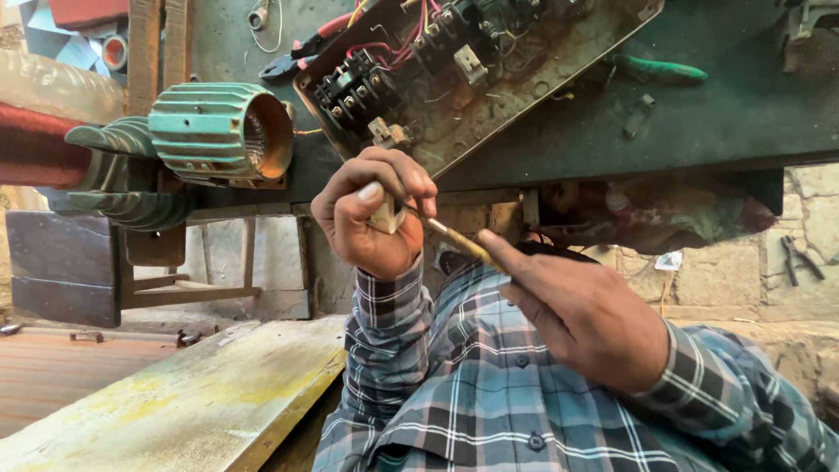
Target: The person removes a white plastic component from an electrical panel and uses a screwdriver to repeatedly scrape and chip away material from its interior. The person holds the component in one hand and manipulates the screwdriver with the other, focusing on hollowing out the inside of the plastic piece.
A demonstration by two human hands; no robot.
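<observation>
— Step in hand?
— Fine work on a small part, seemingly. Left hand (371,218) closed tight round a small cream block (385,215), held before the chest, just below the bench edge. Right hand (585,319) pinching a slim brass-coloured rod (454,238), tip at the block.
— Next move?
— Probably calling for a steady grip and light pressure at the tip, with little room between thumb and fingers.
— Materials?
— Block smooth, plastic-looking. Rod thin, metallic, dulled. Above, a grimy open panel (524,96) of black terminals and red wires. Beside it, a ribbed green motor housing (210,131), paint worn.
</observation>
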